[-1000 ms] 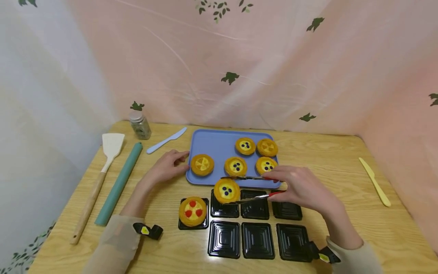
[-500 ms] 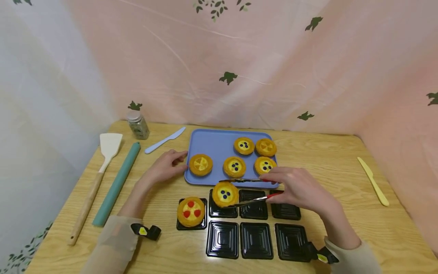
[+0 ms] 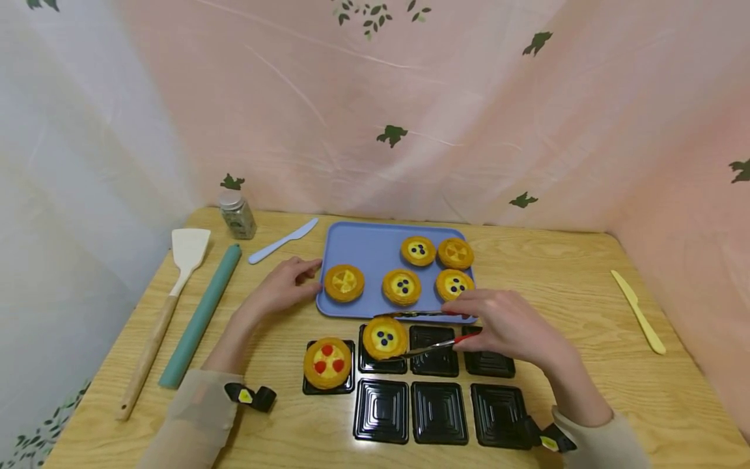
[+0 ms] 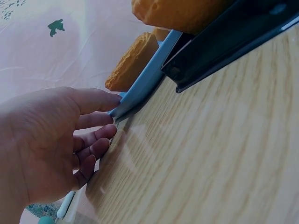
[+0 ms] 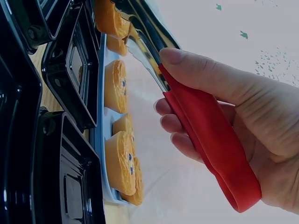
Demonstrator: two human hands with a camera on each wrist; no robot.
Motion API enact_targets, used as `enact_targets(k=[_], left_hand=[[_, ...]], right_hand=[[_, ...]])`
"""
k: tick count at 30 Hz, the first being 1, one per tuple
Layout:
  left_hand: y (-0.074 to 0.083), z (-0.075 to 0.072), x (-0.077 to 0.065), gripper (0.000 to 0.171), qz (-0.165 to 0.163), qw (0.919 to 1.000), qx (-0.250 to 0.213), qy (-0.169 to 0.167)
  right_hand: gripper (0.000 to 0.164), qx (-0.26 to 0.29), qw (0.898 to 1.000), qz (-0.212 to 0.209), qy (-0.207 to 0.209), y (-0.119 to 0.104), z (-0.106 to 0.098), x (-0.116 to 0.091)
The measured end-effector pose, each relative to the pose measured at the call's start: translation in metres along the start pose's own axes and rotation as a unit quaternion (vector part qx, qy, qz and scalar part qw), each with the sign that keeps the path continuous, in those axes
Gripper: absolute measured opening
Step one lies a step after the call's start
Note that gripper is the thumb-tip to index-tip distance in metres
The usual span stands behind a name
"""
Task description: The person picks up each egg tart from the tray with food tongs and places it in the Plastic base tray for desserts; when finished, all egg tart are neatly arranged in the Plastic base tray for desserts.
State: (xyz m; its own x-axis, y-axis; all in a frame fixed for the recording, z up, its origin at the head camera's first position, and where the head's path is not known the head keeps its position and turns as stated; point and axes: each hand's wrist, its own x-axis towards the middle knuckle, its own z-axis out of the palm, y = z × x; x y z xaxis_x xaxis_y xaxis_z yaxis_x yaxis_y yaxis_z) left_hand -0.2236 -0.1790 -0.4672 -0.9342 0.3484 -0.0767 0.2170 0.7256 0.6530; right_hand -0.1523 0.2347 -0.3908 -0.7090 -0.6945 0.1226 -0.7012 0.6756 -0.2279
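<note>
My right hand [image 3: 504, 326] grips red-handled metal tongs [image 5: 205, 135]. Between their tips sits a tart with blueberries [image 3: 384, 338], over the back-left of several black square plastic trays [image 3: 400, 367]; whether it touches the tray I cannot tell. At the left edge of a blue serving tray [image 3: 363, 240] rests my left hand [image 3: 286, 285], its fingers loosely bent and its fingertips against the rim. The blue tray carries several tarts, among them one with yellow wedges [image 3: 344, 283] and one with blueberries [image 3: 401, 287]. A tart with red berries [image 3: 327, 363] sits on another black tray.
To the left lie a white spatula [image 3: 190, 251], a teal rolling pin [image 3: 202, 316] and a pale blue knife [image 3: 284, 241]. A glass jar [image 3: 237, 216] stands at the back left. A yellow knife [image 3: 638, 312] lies far right. Cloth hangs behind the table.
The right hand has brought the tongs and the blueberry tart slightly toward me and lower, over the black tray. The left hand has stayed at the blue tray's edge.
</note>
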Motion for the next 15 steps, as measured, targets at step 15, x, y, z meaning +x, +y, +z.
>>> enact_targets(k=[15], left_hand=[[0.001,0.0007,-0.0024,0.06,0.01,0.9998,0.008,0.013]], right_hand=[[0.056,-0.016,1.0,-0.005,-0.011,-0.002,0.0052,0.0013]])
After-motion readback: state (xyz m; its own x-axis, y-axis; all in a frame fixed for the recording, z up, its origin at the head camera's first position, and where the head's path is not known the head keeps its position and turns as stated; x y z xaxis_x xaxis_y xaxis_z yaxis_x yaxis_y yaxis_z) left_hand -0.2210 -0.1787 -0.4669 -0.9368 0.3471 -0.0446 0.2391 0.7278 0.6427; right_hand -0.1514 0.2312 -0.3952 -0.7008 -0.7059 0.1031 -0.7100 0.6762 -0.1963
